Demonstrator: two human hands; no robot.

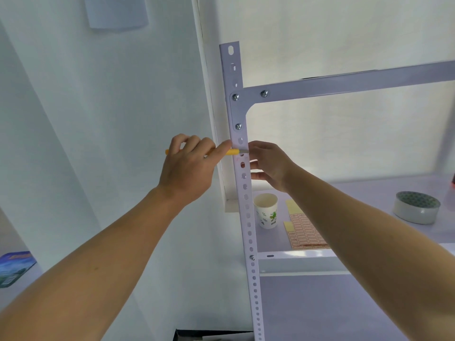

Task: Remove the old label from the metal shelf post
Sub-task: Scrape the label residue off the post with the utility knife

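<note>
White perforated metal shelf post [246,205] stands upright at the rack's near left corner. Its faint reddish label trace [238,158] lies just below the yellow utility knife [232,151], which the left hand [187,168] grips. The right hand [270,163] curls round the post's right edge.

Soft daylight is pouring through the pale panel [344,134] at right, blowing it out almost white. The wall [98,119] at left is sitting in cool bluish shade. The wide lens is bowing the shelf post [247,205] and softening the corners.
</note>
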